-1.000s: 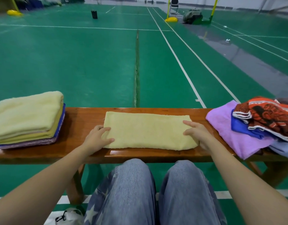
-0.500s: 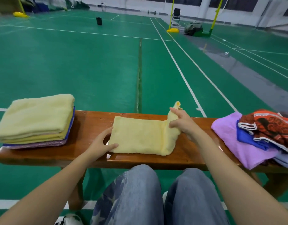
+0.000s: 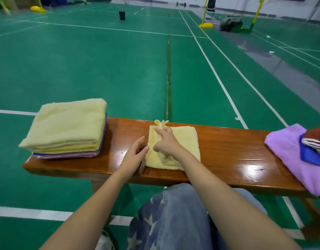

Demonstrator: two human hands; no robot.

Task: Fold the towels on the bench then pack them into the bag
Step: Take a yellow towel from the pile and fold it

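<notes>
A pale yellow towel [image 3: 184, 141], folded in half, lies in the middle of the wooden bench [image 3: 227, 152]. My right hand [image 3: 164, 142] rests on its left part and pinches the folded-over end, whose corners stick up at the far edge. My left hand [image 3: 135, 154] is open, its straight fingers touching the towel's left edge. A stack of folded towels [image 3: 65, 127], yellow on top, sits at the bench's left end. Unfolded purple [image 3: 285, 150], blue [image 3: 310, 156] and red patterned [image 3: 316, 138] towels are heaped at the right end. A white object [image 3: 105, 240], possibly the bag, shows by my knee.
My knees in jeans [image 3: 173, 217] are under the bench's near edge. Beyond it stretches a green court floor with white lines, a black cylinder [image 3: 121, 15], a chair [image 3: 210, 8] and a dark bag [image 3: 231, 25] far off.
My right hand lifted the yellow towel's right end and carried it left over the other end, folding it in half. My left hand stayed at the left edge.
</notes>
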